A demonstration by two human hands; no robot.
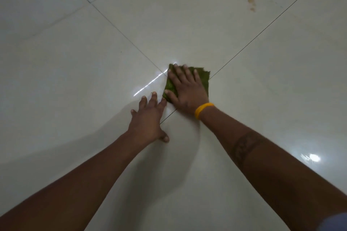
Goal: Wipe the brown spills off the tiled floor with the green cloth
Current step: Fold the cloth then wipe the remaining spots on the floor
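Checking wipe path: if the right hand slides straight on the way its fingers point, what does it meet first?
Nothing but bare tiled floor, as far as the picture shows. The right hand lies flat on the green cloth, fingers pointing up and slightly left. The brown spills lie off to the right of that line.

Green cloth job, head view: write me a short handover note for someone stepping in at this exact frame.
Right hand: flat, fingers straight, pressing the folded green cloth on the glossy white tiled floor where four tiles meet.
Left hand: open, fingers spread on the floor beside the cloth, holding nothing.
Done: no brown marks visible on the floor round the cloth; under it cannot be seen.
Left: small brown spills remain on the far tile, ahead and to the right. Probably slide the cloth there next.
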